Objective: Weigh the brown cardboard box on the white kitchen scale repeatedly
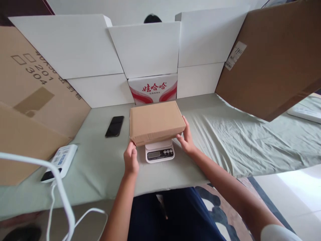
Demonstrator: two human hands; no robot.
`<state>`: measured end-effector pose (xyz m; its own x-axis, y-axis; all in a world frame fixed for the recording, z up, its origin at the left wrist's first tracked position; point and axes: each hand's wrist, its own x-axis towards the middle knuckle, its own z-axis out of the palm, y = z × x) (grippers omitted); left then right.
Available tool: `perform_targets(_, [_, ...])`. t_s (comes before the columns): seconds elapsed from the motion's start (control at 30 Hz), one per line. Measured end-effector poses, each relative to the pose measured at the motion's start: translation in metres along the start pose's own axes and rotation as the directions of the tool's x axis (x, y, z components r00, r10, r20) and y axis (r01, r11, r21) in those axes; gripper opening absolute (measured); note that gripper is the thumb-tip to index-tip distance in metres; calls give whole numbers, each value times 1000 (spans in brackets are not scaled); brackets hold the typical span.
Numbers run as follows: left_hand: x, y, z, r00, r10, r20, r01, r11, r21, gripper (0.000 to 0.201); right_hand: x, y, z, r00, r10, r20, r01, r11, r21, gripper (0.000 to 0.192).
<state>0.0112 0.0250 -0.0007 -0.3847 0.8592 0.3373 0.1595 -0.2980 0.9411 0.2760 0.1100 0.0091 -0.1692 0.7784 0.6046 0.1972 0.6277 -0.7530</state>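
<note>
Now we cup the box (156,122) between both hands | it sits on the scale (159,151) | left hand (130,160) at near-left corner, right hand (186,138) on right edge | stiff cardboard, likely light; grip opposite sides.

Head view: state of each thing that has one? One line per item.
Closed brown cardboard box: shut, resting on the scale, both hands on it.
Small white digital kitchen scale: under the box, display reading illegible.
Black smartphone: screen dark, flat on the cloth.
Left hand: touching the box's near-left corner.
Right hand: on the box's right end.
</note>
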Motion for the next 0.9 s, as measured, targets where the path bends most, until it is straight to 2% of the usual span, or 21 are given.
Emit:
perform_targets(0.13, [-14, -1, -2, 1000, -10, 1, 10, 999, -48, 73, -10, -3, 3, 1000, 12, 5, -13, 1000, 13, 86])
perform_targets(0.43, [-9, -1, -2, 999, -29, -30, 26, 997, -79, 76, -9, -10, 5, 1000, 26, 8, -26, 1000, 12, 85])
perform_targets(0.9, [-10, -7, -6, 999, -41, -12, 41, 998, -53, 78, -10, -14, 5, 996, 91, -2, -91, 995, 49, 83])
